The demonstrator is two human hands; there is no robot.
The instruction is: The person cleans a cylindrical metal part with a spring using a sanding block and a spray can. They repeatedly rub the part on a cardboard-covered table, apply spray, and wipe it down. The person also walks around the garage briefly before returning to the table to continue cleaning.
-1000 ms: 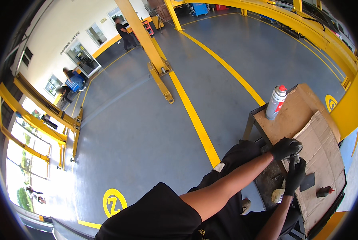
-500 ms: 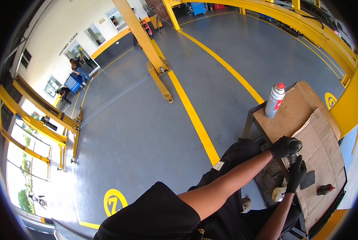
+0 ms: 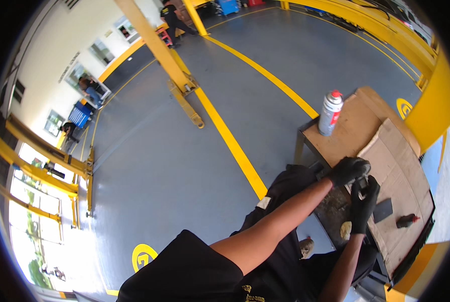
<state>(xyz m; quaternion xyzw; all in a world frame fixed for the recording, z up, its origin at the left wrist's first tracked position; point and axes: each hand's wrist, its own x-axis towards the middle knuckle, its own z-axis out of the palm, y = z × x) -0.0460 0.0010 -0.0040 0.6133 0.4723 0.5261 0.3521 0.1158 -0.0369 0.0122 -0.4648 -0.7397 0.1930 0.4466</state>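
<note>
We close our gloved left hand point(image 3: 349, 171) on a small, dark part point(image 3: 362, 182) over the table's point(image 3: 315, 151) edge; our right hand point(image 3: 364, 205) curls beside it, its grip unclear. Fingers hide the part's shape. Creased, stained cardboard point(image 3: 402, 168) lies beneath; a smooth, round spray can point(image 3: 330, 116) stands beyond. Glossy grey floor point(image 3: 255, 123) surrounds us.

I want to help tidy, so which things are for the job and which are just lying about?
Probably for the job:
small part, between the left hand and right hand
cardboard on the worktop

Seemingly just lying about, untouched:
spray can
red-tipped bottle
flat dark square
</note>
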